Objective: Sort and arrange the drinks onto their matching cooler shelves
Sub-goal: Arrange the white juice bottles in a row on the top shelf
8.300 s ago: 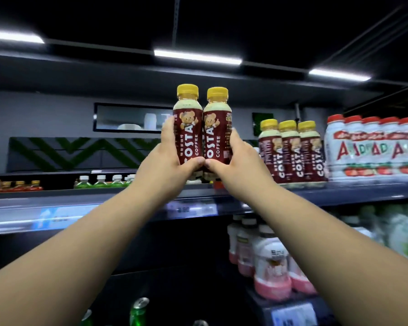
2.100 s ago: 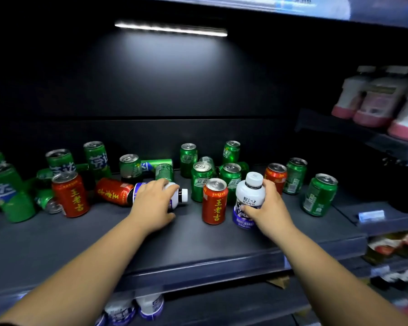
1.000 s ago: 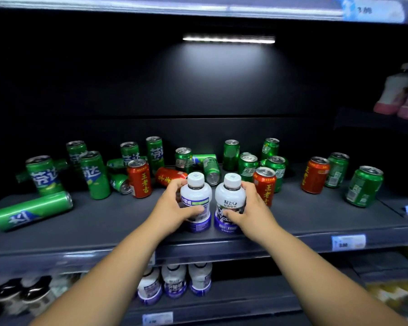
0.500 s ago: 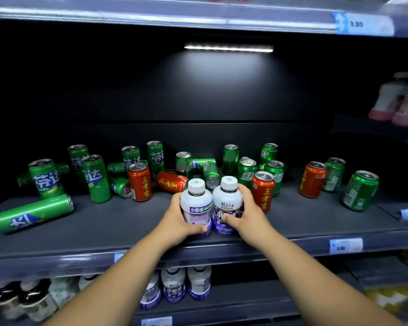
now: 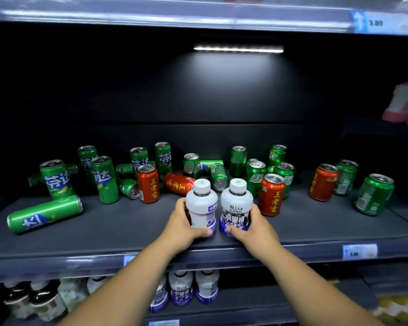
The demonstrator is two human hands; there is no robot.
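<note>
Two white bottles with purple bases stand side by side near the front of the dark middle shelf [image 5: 316, 231]. My left hand [image 5: 181, 228] grips the left bottle [image 5: 201, 205] and my right hand [image 5: 257, 229] grips the right bottle [image 5: 236, 203]. Both are upright with white caps. Matching purple-and-white bottles [image 5: 181, 290] stand in a row on the shelf below, partly hidden by my left forearm.
Green cans [image 5: 104, 178] and red cans [image 5: 271, 195] crowd the back of the middle shelf, some upright, some lying, including a long green can [image 5: 44, 214] at the left. Pink-based bottles [image 5: 403, 102] sit on a right-hand shelf. Dark bottles [image 5: 31, 300] are at the lower left.
Earlier I held two Costa coffee bottles at the top shelf, then reached for the white bottles among the cans. In the last second both bottles stayed together near the shelf front; the view rose slightly.
</note>
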